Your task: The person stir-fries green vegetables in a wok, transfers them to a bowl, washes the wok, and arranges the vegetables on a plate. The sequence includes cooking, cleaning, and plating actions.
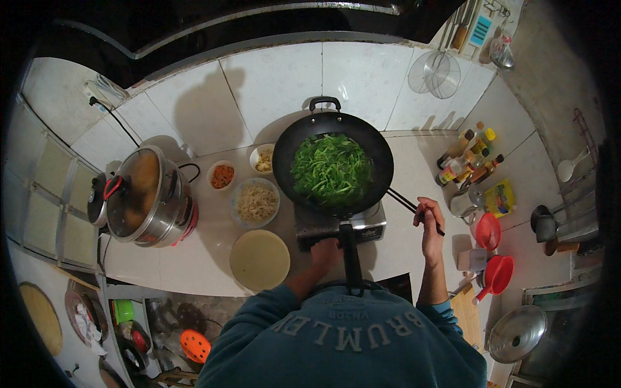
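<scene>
My right hand (429,225) grips a pair of dark chopsticks (400,198) at the right of the wok. Their far ends reach the rim of the black wok (383,165), whose long handle (350,259) points towards my body. Chopped green leafy vegetables (332,169) fill the middle of the wok. Beneath it stands a portable gas stove (310,227). At the stove's front, just left of the wok handle, is my left hand (326,254); its fingers are partly hidden, so their grip is unclear.
Left of the wok sit bowls of shredded orange food (222,178), pale shreds (256,201) and chopped yellowish pieces (264,160). A pale round bowl (260,260) lies nearer me. A lidded steamer pot (145,199) stands far left. Sauce bottles (456,150) and red ladles (498,274) occupy the right.
</scene>
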`<move>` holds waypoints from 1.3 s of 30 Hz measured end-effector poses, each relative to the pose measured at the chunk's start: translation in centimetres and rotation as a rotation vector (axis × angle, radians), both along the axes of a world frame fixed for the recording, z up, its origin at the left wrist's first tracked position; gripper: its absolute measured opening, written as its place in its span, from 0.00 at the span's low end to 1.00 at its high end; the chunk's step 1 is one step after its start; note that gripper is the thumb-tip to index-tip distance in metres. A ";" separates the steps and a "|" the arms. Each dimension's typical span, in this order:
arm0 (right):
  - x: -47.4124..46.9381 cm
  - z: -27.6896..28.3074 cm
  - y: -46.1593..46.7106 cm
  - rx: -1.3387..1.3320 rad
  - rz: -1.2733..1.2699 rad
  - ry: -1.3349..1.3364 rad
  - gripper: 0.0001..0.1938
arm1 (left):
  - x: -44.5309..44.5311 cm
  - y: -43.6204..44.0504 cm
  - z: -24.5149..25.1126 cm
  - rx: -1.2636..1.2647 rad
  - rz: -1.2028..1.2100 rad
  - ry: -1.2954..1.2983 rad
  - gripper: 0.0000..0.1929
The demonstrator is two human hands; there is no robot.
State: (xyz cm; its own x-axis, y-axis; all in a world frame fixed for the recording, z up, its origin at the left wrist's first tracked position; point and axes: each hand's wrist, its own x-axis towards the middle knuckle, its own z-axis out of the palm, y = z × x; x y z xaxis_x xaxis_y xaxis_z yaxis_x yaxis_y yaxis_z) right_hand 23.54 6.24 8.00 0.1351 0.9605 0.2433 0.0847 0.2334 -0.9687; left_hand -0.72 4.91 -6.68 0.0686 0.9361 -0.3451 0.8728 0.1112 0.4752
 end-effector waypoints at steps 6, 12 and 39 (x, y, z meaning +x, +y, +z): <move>-3.6 2.0 0.2 -0.014 0.186 -0.041 0.19 | 0.3 0.2 -2.3 0.044 -0.024 -0.048 0.09; -8.8 1.1 2.8 0.179 0.309 -0.406 0.14 | 0.0 0.0 -0.8 0.077 -0.114 0.015 0.09; -12.3 -4.0 19.1 0.212 -0.097 -0.005 0.17 | -22.4 -16.6 -8.8 -0.258 1.071 -1.190 0.24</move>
State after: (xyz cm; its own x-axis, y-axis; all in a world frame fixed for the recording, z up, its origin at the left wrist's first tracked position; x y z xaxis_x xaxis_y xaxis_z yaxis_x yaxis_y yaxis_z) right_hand 11.22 25.29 3.96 0.2228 0.8704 0.4390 0.1214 0.4221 -0.8984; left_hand -23.13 -11.71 -15.47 -0.2130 0.6569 -0.7232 -0.4814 0.5736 0.6628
